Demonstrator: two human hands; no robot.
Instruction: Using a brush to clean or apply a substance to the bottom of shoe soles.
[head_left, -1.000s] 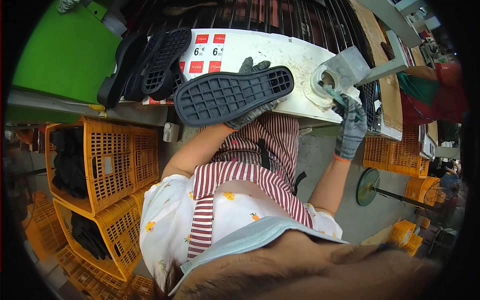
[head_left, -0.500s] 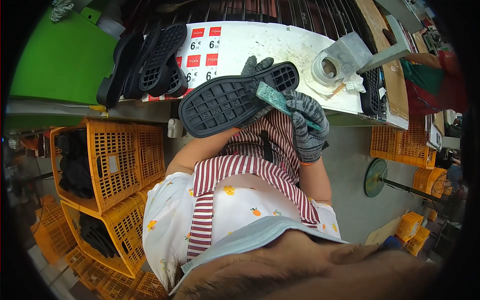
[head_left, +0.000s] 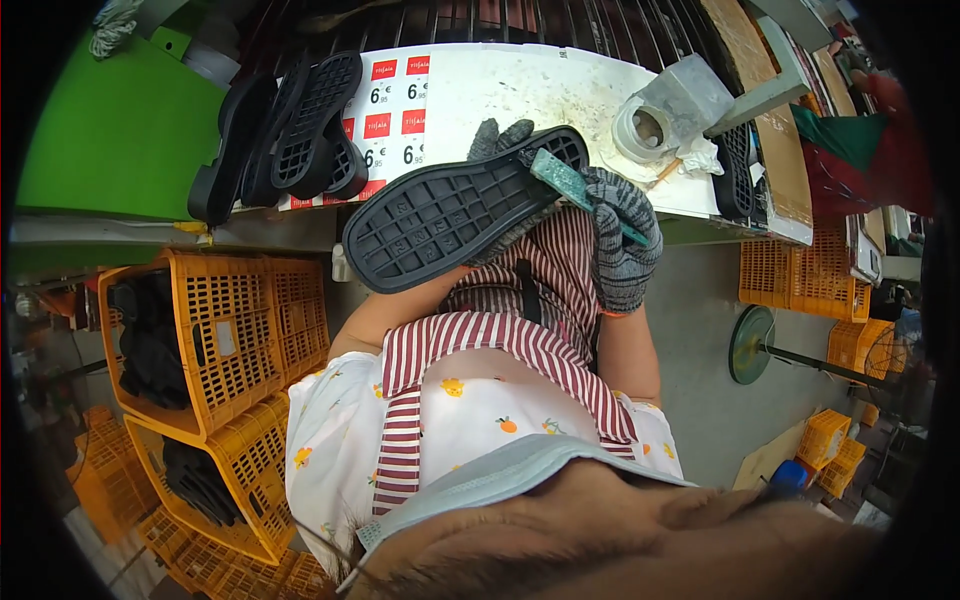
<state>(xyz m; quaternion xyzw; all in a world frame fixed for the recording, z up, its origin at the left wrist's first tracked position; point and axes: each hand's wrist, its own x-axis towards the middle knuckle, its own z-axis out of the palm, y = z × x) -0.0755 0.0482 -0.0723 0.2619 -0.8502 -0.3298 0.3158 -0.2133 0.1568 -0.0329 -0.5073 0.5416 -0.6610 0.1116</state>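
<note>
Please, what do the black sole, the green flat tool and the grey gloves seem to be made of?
Black gridded shoe sole: probably matte rubber or foam; moulded ribs suggest it.
Green flat bar-shaped tool: perhaps hard plastic; its speckled surface leaves this open.
Grey streaked gloves: matte knitted yarn; visible ribbing indicates it.

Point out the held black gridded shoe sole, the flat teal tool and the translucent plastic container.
Held black gridded shoe sole (head_left: 450,213), head view: gridded face.
Flat teal tool (head_left: 561,180), head view: exposed upper end.
Translucent plastic container (head_left: 682,98), head view: body wall.

A green panel (head_left: 115,135) is at ten o'clock, orange crates (head_left: 258,468) at eight, a green disc (head_left: 744,345) at three.
</note>
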